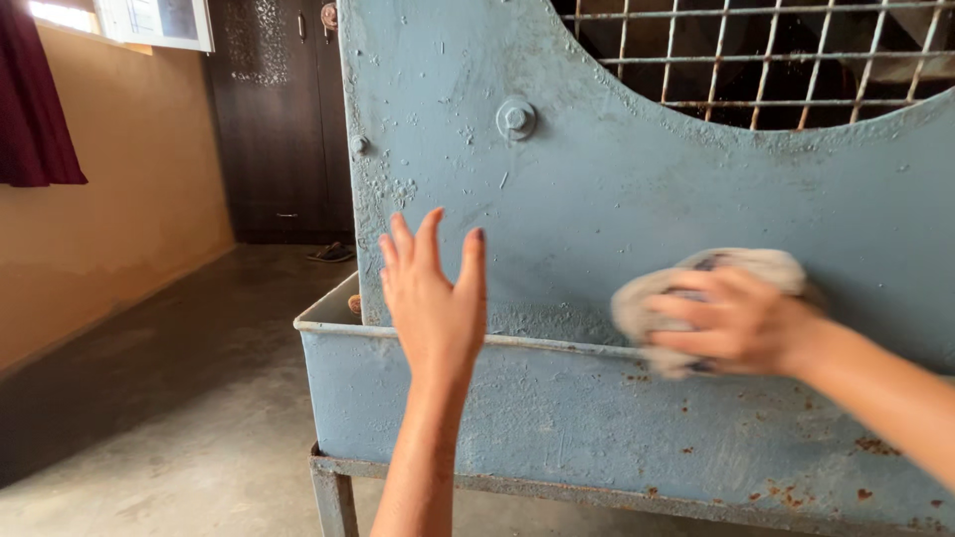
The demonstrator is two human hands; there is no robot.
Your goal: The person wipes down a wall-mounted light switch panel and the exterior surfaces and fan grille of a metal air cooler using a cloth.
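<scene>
Your right hand (pixel 741 320) clamped on grey rag (pixel 696 283), pressed against blue metal panel (pixel 617 199) just above tray rim (pixel 398 333). Left hand (pixel 433 293) spread, empty, hovering near panel. Risk: flaking paint, rusty rim could snag rag or scrape knuckles.

Two bare forearms in head view, no sleeves visible up to frame edge. Left hand (pixel 435 293): back of hand faces camera, slim fingers, dark polish visible on one fingernail. Right hand (pixel 741 323): slightly motion-blurred, knuckles and back of hand visible, nail detail not discernible. No rings, bracelets, watch or gloves discernible on either wrist or hand.
</scene>
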